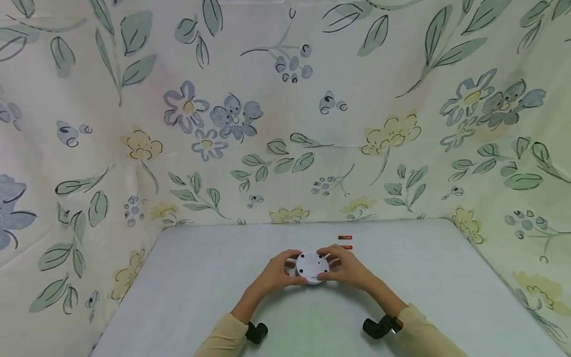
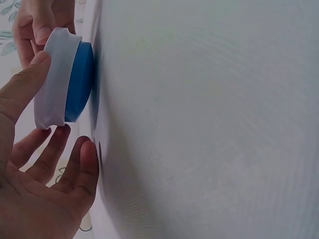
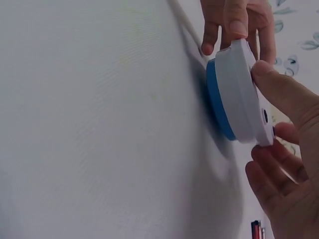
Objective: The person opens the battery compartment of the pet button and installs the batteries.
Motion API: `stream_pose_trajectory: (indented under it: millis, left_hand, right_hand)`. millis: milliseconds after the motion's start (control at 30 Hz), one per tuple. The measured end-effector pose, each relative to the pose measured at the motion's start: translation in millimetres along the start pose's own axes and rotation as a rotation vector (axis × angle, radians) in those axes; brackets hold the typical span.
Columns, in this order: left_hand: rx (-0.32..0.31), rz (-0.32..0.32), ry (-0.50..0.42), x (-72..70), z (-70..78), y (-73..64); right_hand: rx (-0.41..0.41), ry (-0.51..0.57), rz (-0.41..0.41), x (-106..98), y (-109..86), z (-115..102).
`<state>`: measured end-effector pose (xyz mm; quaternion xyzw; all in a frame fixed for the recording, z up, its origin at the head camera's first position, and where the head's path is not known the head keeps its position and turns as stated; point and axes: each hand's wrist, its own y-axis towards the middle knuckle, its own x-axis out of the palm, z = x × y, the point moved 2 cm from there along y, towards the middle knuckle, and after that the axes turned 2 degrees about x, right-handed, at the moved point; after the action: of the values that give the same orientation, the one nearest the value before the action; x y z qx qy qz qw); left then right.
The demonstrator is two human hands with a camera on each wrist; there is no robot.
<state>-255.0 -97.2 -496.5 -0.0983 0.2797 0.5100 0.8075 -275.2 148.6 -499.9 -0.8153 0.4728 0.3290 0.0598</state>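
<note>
A round white device [image 1: 313, 267] with several dark round feet and a patch of small holes on its upper face is held between both hands, just above the table. Its lower side is blue, as the device [image 2: 75, 82] shows in the left wrist view. My left hand [image 1: 276, 271] pinches the left edge between thumb and fingertips. From the opposite edge my right hand [image 1: 349, 267] grips it, thumb on the upper face in the right wrist view, where the white rim of the device [image 3: 234, 94] is seen side-on. Some fingertips are hidden behind the rim.
Two small orange-and-black batteries [image 1: 345, 237] lie behind my right hand, the nearer one partly covered by it. A white cloth covers the table [image 1: 200, 267]. Floral fabric [image 1: 285, 109] hangs behind the table and along both sides.
</note>
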Motion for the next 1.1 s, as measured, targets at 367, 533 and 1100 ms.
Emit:
stream_pose_trajectory:
  millis: [367,533,1100]
  left_hand:
    - [0.027,-0.009,-0.033,4.3,2.1,2.0]
    - [0.045,-0.011,-0.059,4.9,3.6,3.7]
    - [0.05,-0.017,-0.089,6.8,7.1,5.4]
  right_hand:
    - [0.032,-0.052,-0.022,0,7.2,-4]
    - [0.041,-0.078,-0.041,-1,9.3,-7]
    - [0.014,-0.153,-0.106,-3,12.5,-19]
